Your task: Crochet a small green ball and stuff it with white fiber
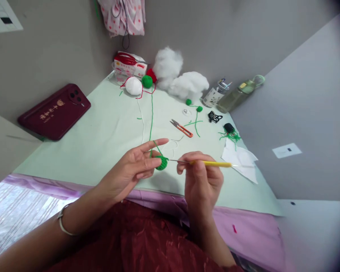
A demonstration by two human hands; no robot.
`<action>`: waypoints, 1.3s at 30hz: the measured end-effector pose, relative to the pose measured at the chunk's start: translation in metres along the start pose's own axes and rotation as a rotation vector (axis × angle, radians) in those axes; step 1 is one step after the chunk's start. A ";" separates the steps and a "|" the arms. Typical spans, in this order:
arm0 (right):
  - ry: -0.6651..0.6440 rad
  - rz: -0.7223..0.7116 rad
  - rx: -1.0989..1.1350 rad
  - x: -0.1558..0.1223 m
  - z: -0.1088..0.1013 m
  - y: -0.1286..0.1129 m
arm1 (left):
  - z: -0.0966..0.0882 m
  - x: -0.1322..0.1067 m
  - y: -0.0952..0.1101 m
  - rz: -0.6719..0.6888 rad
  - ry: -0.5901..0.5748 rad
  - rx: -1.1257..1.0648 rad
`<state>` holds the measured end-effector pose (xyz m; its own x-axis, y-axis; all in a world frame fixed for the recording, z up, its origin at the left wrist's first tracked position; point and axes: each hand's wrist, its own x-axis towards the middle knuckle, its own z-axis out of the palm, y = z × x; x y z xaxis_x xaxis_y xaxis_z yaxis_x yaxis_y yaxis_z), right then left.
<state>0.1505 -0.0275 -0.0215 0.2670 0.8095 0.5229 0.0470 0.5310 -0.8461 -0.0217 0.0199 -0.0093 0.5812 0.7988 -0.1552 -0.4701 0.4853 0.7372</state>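
Between the thumb and fingers of my left hand is a small round green crochet piece. Green yarn passes over my raised left index finger and runs back across the table to a green yarn ball. My right hand grips a crochet hook with a yellow handle. Its thin metal shaft points left, and the tip is at the right edge of the green piece; whether it sits inside a loop is too small to tell.
Orange-handled thread snips lie beyond my hands. White stuffing, a white yarn ball and red scissors are at the back. A black hair claw, a bottle and a white cloth piece stand or lie right; a maroon phone-shaped case is left.
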 end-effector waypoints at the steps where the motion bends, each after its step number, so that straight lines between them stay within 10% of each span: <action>1: -0.026 0.056 0.074 0.002 0.000 0.001 | 0.001 0.000 -0.001 0.015 -0.011 0.020; 25: -0.048 0.127 0.120 0.004 0.001 0.003 | -0.003 -0.003 -0.012 0.166 0.035 0.219; 35: -0.180 -0.552 -0.713 -0.014 0.001 0.004 | 0.006 -0.004 -0.013 0.159 0.148 0.245; 39: -0.052 -0.334 -0.423 -0.008 0.001 0.005 | 0.002 -0.002 -0.007 -0.041 0.008 -0.013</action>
<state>0.1475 -0.0307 -0.0294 0.1238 0.6307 0.7661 0.5075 0.6232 -0.5950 -0.0180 0.0139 -0.0126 0.5951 0.7808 -0.1903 -0.4543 0.5222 0.7218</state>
